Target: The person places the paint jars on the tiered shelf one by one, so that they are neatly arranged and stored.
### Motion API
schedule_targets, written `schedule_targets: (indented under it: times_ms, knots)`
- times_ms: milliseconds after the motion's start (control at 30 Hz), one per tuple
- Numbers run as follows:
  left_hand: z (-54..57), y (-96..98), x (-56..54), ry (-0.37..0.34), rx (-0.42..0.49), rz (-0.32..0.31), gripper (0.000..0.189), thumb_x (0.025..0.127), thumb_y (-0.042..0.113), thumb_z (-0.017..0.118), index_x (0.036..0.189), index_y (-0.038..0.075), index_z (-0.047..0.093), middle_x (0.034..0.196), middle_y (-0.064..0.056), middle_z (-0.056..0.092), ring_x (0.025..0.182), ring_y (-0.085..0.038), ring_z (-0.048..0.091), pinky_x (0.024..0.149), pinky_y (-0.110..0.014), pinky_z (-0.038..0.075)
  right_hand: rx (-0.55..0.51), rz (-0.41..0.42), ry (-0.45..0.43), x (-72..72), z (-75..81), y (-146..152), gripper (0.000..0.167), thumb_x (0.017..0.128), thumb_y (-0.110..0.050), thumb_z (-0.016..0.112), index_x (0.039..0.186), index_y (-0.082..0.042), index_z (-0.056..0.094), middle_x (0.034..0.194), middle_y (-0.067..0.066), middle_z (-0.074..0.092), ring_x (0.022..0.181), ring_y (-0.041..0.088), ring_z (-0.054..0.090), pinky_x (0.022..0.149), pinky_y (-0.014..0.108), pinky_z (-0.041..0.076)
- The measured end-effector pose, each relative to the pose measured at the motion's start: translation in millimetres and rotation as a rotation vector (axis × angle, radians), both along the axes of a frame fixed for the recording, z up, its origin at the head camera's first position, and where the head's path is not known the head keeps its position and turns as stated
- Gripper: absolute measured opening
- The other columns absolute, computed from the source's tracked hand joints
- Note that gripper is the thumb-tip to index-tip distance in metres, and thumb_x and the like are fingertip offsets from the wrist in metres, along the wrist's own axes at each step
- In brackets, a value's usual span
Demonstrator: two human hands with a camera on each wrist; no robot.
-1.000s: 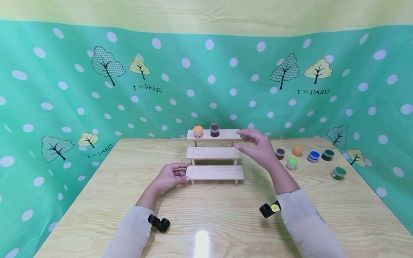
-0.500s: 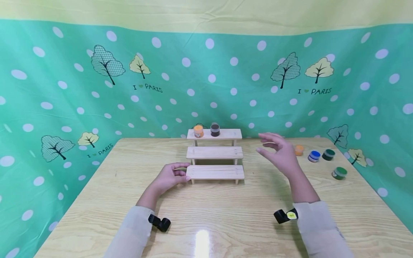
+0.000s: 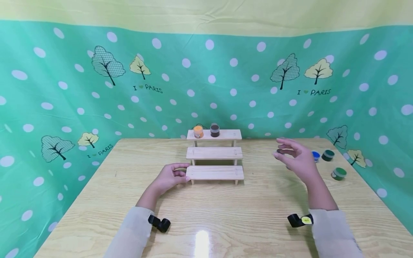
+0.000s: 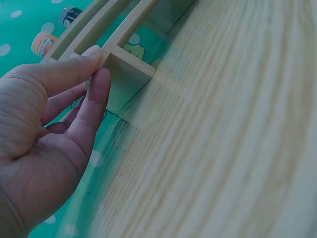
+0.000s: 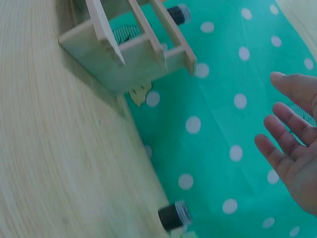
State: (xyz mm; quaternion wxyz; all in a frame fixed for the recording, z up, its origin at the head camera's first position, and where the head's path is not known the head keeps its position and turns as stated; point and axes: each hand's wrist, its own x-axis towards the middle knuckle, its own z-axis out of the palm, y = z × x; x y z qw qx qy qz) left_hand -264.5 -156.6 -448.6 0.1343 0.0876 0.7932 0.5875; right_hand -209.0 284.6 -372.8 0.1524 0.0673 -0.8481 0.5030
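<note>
A three-tier wooden display stand (image 3: 214, 172) stands mid-table. My left hand (image 3: 168, 177) pinches the left end of its lowest step between thumb and fingers; the left wrist view shows this grip closely. On the top step sit an orange paint jar (image 3: 198, 132) and a dark paint jar (image 3: 214, 131), side by side. My right hand (image 3: 298, 159) hovers right of the stand with spread fingers, holding nothing. Between its thumb and fingers, a dark jar on the table (image 5: 171, 216) shows in part in the head view. The hand hides other jars there.
Right of my right hand stand a blue jar (image 3: 316, 156), partly covered, a dark green jar (image 3: 328, 155) and a green jar (image 3: 338, 173). A green dotted curtain (image 3: 155, 104) hangs behind the wooden table (image 3: 209, 211).
My right hand has moved right, from beside the stand's upper steps to the loose jars, now covering some of them. The left hand stays at the lowest step.
</note>
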Motion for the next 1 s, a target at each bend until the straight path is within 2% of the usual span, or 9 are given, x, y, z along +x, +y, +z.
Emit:
schedule_targets:
  times_ms: [67, 167, 300, 367, 600, 733, 867, 1000]
  knots:
    - [-0.1, 0.4, -0.2, 0.001, 0.004, -0.002, 0.056, 0.080, 0.006, 0.080, 0.132, 0.009, 0.060, 0.094, -0.012, 0.067, 0.083, -0.021, 0.064, 0.064, -0.027, 0.052, -0.006, 0.001, -0.010, 1.0, -3.2, 6.5, 0.053, 0.090, -0.031, 0.072, 0.139, -0.018, 0.056, 0.120, 0.005, 0.057, 0.104, 0.003, 0.058, 0.064, 0.033, 0.056]
    - [-0.3, 1.1, 0.0, 0.003, 0.009, -0.001, 0.056, 0.080, 0.005, 0.080, 0.132, 0.008, 0.060, 0.095, -0.012, 0.067, 0.084, -0.021, 0.064, 0.065, -0.028, 0.053, -0.006, 0.007, 0.005, 0.6, -8.8, 15.0, 0.052, 0.091, -0.025, 0.071, 0.139, -0.016, 0.055, 0.120, 0.005, 0.057, 0.105, 0.012, 0.061, 0.064, 0.032, 0.057]
    - [-0.6, 0.8, 0.3, 0.004, 0.009, 0.003, 0.056, 0.079, 0.005, 0.080, 0.131, 0.008, 0.060, 0.094, -0.011, 0.067, 0.084, -0.021, 0.064, 0.065, -0.028, 0.053, 0.032, -0.001, 0.041, -0.9, -14.9, 23.6, 0.051, 0.091, -0.022, 0.071, 0.139, -0.013, 0.056, 0.122, 0.003, 0.057, 0.107, 0.026, 0.060, 0.072, 0.021, 0.055]
    - [-0.8, 0.3, 0.1, 0.006, 0.009, 0.003, 0.056, 0.079, 0.005, 0.080, 0.131, 0.008, 0.061, 0.094, -0.012, 0.067, 0.083, -0.021, 0.064, 0.065, -0.028, 0.053, 0.055, -0.014, 0.047, -1.5, -18.0, 27.4, 0.051, 0.091, -0.022, 0.071, 0.138, -0.010, 0.056, 0.123, 0.005, 0.056, 0.108, 0.027, 0.059, 0.076, 0.015, 0.052]
    - [-0.8, -0.1, 0.7, 0.009, 0.010, -0.007, 0.056, 0.080, 0.005, 0.080, 0.132, 0.008, 0.060, 0.094, -0.012, 0.066, 0.083, -0.021, 0.064, 0.065, -0.028, 0.053, 0.066, -0.048, -0.026, -1.4, -24.6, 40.9, 0.055, 0.092, -0.027, 0.070, 0.140, -0.006, 0.052, 0.127, 0.019, 0.053, 0.113, 0.040, 0.055, 0.076, 0.013, 0.050]
    - [-1.1, -0.5, 0.0, 0.012, 0.016, -0.013, 0.057, 0.079, 0.006, 0.080, 0.132, 0.007, 0.059, 0.094, -0.012, 0.066, 0.083, -0.021, 0.064, 0.064, -0.027, 0.053, 0.075, -0.073, -0.042, -1.4, -25.9, 50.2, 0.056, 0.091, -0.028, 0.070, 0.140, -0.007, 0.053, 0.126, 0.017, 0.055, 0.112, 0.035, 0.056, 0.078, 0.011, 0.048]
    - [-1.5, -0.8, -0.4, 0.013, 0.023, -0.017, 0.057, 0.080, 0.005, 0.080, 0.132, 0.007, 0.059, 0.094, -0.012, 0.066, 0.082, -0.021, 0.064, 0.064, -0.027, 0.053, 0.085, -0.111, -0.043, -2.2, -30.2, 59.4, 0.054, 0.090, -0.029, 0.072, 0.138, -0.010, 0.056, 0.123, 0.009, 0.057, 0.110, 0.028, 0.057, 0.079, 0.009, 0.047]
    - [-1.8, -0.7, -0.2, 0.011, 0.023, -0.018, 0.057, 0.080, 0.005, 0.080, 0.133, 0.007, 0.059, 0.094, -0.012, 0.066, 0.083, -0.021, 0.064, 0.065, -0.027, 0.053, 0.086, -0.140, -0.049, -2.9, -35.3, 66.5, 0.053, 0.090, -0.030, 0.072, 0.137, -0.011, 0.057, 0.128, 0.007, 0.055, 0.109, 0.020, 0.056, 0.078, 0.008, 0.046]
